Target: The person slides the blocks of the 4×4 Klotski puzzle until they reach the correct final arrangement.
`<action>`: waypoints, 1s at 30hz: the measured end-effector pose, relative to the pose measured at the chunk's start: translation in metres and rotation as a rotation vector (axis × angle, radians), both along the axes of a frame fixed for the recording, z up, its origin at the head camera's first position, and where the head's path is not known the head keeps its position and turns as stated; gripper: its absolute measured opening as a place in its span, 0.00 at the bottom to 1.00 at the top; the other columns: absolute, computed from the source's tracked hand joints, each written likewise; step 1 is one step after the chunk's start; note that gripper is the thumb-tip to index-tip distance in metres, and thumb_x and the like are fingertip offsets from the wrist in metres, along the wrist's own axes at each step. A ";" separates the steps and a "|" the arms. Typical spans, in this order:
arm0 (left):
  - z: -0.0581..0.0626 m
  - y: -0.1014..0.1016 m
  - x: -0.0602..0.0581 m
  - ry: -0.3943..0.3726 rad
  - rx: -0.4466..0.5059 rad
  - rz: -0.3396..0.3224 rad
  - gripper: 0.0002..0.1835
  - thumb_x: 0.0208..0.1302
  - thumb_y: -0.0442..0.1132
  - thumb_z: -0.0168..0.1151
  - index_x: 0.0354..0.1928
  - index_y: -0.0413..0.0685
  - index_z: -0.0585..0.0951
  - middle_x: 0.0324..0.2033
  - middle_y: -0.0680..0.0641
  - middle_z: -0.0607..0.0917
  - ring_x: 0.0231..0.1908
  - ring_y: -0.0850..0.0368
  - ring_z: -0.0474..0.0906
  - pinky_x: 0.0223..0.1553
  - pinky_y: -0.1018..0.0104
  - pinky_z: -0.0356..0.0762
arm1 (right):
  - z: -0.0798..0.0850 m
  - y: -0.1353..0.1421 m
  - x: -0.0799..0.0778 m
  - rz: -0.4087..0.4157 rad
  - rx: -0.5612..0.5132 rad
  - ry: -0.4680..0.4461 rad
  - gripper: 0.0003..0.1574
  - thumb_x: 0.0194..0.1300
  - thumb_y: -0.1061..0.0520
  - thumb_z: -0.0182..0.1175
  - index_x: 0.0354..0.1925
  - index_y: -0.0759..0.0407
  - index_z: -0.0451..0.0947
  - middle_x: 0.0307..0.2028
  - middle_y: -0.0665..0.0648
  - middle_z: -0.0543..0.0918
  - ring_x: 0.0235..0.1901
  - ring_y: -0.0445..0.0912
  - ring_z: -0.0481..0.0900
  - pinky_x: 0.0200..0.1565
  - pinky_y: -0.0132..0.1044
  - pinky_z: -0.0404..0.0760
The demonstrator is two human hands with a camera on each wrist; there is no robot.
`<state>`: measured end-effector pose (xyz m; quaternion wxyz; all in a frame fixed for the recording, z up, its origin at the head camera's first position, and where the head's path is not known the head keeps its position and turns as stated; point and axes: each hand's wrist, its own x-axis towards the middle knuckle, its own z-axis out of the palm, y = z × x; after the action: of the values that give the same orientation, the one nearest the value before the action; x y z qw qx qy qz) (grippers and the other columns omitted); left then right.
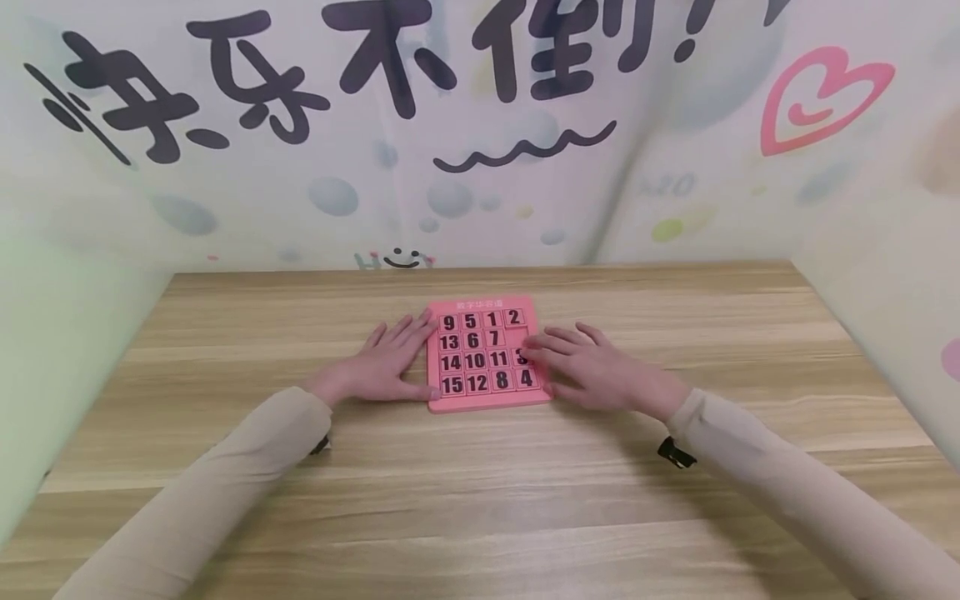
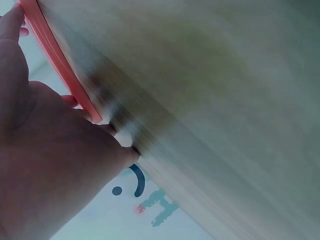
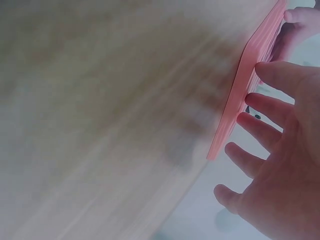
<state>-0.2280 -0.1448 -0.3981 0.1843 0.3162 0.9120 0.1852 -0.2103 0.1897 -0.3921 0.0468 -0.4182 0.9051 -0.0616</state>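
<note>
Lightly, I am touching a pink number puzzle (image 1: pixel 486 351) from both sides, grasping nothing.
My left hand (image 1: pixel 384 364) is lying along its left edge, fingers stretched out, thumb resting at the near corner; the puzzle is lying flat on the wooden table (image 1: pixel 480 500), between my hands; my right hand (image 1: pixel 592 367), fingers extended loosely, is reaching over the right edge, partly covering the 3 tile (image 1: pixel 520 357).

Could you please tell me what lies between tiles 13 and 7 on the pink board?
Tile 6 lies between tile 13 and tile 7, as the head view shows.
</note>
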 end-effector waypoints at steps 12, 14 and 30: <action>0.001 0.000 0.000 0.007 0.000 -0.002 0.56 0.61 0.61 0.62 0.75 0.38 0.42 0.74 0.39 0.36 0.72 0.38 0.31 0.68 0.40 0.25 | 0.001 0.005 0.012 0.034 -0.021 0.025 0.33 0.69 0.47 0.57 0.68 0.57 0.67 0.68 0.58 0.67 0.67 0.61 0.60 0.65 0.68 0.49; 0.001 0.000 0.000 0.008 0.001 -0.002 0.56 0.61 0.61 0.62 0.75 0.38 0.42 0.74 0.38 0.36 0.72 0.38 0.31 0.68 0.40 0.25 | 0.001 0.005 0.011 0.035 -0.019 0.031 0.33 0.69 0.47 0.57 0.68 0.57 0.67 0.68 0.58 0.67 0.67 0.61 0.60 0.64 0.68 0.49; -0.003 -0.002 -0.002 0.005 0.002 -0.001 0.56 0.61 0.62 0.61 0.76 0.39 0.41 0.74 0.39 0.36 0.72 0.39 0.31 0.68 0.40 0.25 | 0.004 -0.004 -0.006 -0.066 0.028 0.025 0.34 0.70 0.44 0.55 0.69 0.55 0.67 0.68 0.57 0.66 0.69 0.60 0.56 0.65 0.67 0.47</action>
<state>-0.2302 -0.1466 -0.4006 0.1820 0.3171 0.9122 0.1852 -0.2166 0.1854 -0.3883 0.0392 -0.3882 0.9197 -0.0449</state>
